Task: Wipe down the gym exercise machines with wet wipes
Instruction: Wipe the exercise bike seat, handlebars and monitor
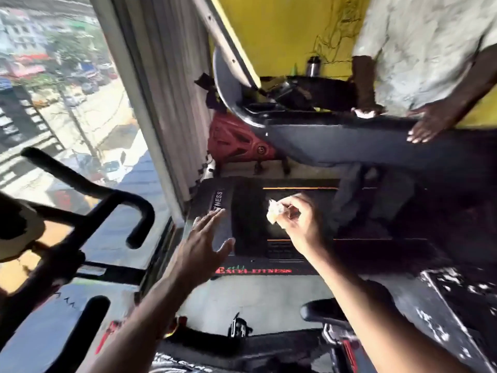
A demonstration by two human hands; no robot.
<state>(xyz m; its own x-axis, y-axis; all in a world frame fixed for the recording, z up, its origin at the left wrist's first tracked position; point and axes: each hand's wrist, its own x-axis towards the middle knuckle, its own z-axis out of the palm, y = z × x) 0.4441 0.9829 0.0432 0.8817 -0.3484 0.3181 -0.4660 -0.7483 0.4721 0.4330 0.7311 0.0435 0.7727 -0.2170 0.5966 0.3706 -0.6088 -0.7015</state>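
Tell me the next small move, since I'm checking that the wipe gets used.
Probably bring the right hand, which pinches the crumpled wipe, down onto the treadmill below it; the wipe hangs in the air, and the left hand is open.

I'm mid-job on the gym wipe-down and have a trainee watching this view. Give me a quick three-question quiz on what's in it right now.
1. True or false: the left hand holds the wipe.
2. Multiple choice: the right hand is held above which thing? A) the treadmill B) the window C) the yellow wall
3. Short answer: what is the other person's hand resting on?

Key
1. False. The right hand pinches the wipe; the left hand is open, fingers spread, holding nothing.
2. A. It is over the dark treadmill deck with the orange lines.
3. The dark upper edge of the machine at the upper right.
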